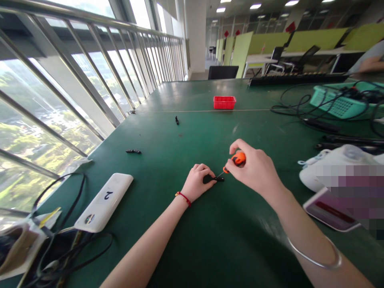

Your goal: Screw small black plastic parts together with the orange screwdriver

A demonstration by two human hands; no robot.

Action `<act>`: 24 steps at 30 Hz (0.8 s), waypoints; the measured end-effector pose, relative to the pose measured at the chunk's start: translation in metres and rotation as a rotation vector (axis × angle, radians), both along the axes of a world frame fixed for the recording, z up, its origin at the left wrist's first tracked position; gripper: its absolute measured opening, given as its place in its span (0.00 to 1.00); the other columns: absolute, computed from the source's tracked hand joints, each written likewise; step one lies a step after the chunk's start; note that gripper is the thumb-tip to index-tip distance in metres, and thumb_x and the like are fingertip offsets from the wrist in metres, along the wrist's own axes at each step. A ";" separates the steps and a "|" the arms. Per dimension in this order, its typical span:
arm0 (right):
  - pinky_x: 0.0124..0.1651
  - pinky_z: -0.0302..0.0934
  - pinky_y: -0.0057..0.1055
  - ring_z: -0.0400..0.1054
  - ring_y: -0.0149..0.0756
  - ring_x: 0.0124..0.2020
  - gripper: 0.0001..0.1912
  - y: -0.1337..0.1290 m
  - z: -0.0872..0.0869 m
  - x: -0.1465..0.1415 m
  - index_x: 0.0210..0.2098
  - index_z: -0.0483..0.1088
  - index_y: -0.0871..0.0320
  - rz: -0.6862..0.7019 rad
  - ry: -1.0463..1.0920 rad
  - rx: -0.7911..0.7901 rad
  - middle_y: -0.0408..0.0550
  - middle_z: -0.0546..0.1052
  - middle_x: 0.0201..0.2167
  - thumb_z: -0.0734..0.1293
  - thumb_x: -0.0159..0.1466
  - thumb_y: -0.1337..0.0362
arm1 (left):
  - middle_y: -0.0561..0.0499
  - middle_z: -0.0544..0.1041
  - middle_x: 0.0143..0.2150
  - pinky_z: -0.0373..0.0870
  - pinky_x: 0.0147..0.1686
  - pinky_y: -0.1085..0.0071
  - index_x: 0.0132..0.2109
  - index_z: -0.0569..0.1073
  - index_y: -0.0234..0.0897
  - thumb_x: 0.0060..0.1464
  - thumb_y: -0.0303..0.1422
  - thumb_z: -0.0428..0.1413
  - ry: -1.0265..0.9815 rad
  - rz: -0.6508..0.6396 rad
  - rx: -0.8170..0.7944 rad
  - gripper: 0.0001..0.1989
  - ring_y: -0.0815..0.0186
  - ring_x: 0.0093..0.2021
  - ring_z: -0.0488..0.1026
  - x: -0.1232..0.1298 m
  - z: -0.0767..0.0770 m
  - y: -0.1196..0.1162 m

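Observation:
My left hand (200, 181) is closed around a small black part (220, 179), pressing it down on the green table; its exact kind I cannot make out. Above and to the right, my right hand (253, 164) grips an orange and black screwdriver (239, 158) by its handle. The thin shaft slants down to the left, and its tip meets the black part beside my left fingertips. Farther off on the tabletop lie two more small dark pieces, one black piece (177, 120) ahead and another black piece (133, 151) to the left.
A red plastic basket (225, 103) stands farther back. At left are a white power bank (104, 203) and a black cable (75, 196). A teal basket (330, 103) with tangled cables and a white bag-like object (339, 160) stand at right. A metal railing (102, 48) borders the left; another person's arm (370, 62) shows far right.

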State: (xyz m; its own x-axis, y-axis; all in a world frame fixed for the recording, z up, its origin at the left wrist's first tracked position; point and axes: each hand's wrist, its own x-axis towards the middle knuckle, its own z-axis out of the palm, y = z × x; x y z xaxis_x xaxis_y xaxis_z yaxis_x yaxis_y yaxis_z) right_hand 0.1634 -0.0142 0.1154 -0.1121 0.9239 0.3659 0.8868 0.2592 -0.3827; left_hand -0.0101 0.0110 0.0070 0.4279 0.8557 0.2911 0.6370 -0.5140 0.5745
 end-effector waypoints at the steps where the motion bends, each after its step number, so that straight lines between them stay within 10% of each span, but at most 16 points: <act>1: 0.21 0.46 0.24 0.60 0.30 0.17 0.09 0.001 0.001 -0.002 0.33 0.62 0.54 -0.003 0.000 -0.001 0.38 0.66 0.16 0.62 0.54 0.59 | 0.50 0.71 0.37 0.64 0.45 0.63 0.33 0.74 0.39 0.47 0.32 0.59 0.002 0.000 0.001 0.04 0.61 0.42 0.65 0.000 0.000 0.000; 17: 0.22 0.48 0.23 0.62 0.30 0.20 0.13 0.007 0.000 -0.007 0.28 0.65 0.55 0.053 -0.018 0.121 0.40 0.68 0.18 0.60 0.58 0.52 | 0.51 0.71 0.37 0.65 0.45 0.63 0.33 0.73 0.39 0.47 0.31 0.59 0.005 0.003 -0.005 0.04 0.62 0.41 0.65 0.000 0.003 -0.001; 24: 0.22 0.49 0.24 0.63 0.31 0.22 0.16 0.003 0.004 -0.009 0.43 0.62 0.56 0.074 -0.082 0.121 0.44 0.72 0.27 0.62 0.55 0.58 | 0.51 0.71 0.37 0.65 0.44 0.63 0.33 0.73 0.39 0.47 0.32 0.58 0.005 -0.002 0.005 0.04 0.62 0.41 0.65 0.000 0.001 0.000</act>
State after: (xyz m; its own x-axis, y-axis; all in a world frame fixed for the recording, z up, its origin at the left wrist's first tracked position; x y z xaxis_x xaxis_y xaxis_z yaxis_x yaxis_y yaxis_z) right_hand 0.1545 -0.0116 0.1196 -0.2121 0.8618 0.4607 0.8908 0.3644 -0.2716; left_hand -0.0106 0.0106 0.0084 0.4311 0.8532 0.2934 0.6389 -0.5183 0.5685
